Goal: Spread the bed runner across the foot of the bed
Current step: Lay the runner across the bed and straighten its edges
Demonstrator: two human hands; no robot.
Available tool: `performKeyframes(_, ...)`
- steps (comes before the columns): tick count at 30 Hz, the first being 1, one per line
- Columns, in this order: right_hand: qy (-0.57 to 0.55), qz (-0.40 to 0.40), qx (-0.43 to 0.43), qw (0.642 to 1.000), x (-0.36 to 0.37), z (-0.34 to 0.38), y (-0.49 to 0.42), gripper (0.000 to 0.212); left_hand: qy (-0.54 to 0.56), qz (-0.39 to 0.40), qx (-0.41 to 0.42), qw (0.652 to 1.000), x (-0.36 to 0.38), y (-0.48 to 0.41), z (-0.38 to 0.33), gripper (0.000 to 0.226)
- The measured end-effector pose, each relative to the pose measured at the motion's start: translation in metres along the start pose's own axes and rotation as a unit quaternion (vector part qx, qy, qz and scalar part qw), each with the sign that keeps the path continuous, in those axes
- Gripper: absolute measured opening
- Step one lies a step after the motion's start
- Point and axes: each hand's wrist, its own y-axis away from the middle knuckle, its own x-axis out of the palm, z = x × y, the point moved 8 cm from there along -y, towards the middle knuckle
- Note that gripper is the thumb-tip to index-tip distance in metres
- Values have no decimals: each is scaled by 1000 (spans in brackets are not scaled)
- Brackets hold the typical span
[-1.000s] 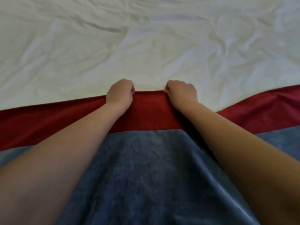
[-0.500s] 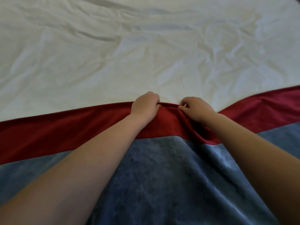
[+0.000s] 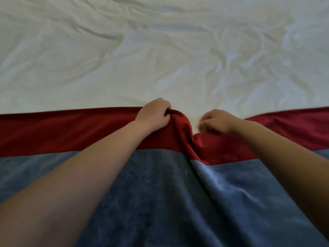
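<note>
Fingers (image 3: 165,111) of the left hand (image 3: 152,113) clutch a bunched fold of the bed runner (image 3: 160,189) on the bed (image 3: 160,50), while the blurred right hand (image 3: 216,120) curls beside it, grip unclear.

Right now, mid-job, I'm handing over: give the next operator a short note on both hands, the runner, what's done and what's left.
Left hand grips a bunch of the red band at the runner's far edge.
Right hand: fingers curled at that same edge, blurred; I cannot tell whether it holds cloth.
Bed runner lies across the white sheet, red band far, blue part near.
Done: runner laid across the bed.
Left: a raised fold runs from between the hands into the blue; probably pull it flat and straighten the dipped red edge on the right.
</note>
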Motion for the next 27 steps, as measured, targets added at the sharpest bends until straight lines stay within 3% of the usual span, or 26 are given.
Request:
performKeyframes(5,57,52,-8,997,-6,-46,19,11,-6,12,-2,1000,13,-9,-35,25)
performKeyframes(10,-25,94,-13,995,-19,-75,24,18,-40,1,-43,998,12,-16,-38,25)
performKeyframes(13,48,128,-43,990,-15,-83,26,9,-51,0,-69,996,14,-19,-38,27)
performKeyframes(15,113,78,-60,989,-30,-92,24,3,-55,-13,-92,994,15,-21,-36,28)
performKeyframes(17,150,-28,-60,986,-61,-109,22,13,-55,-36,-109,992,13,-24,-37,29)
performKeyframes(20,145,-141,-19,979,-100,-143,21,20,-53,-58,-118,990,15,-31,-45,32)
performKeyframes(24,173,-140,-29,975,-98,-151,14,27,-62,-59,-147,985,19,-34,-48,31)
performKeyframes(27,75,-124,-58,988,-105,-164,22,35,-54,-60,-147,986,23,-36,-62,21)
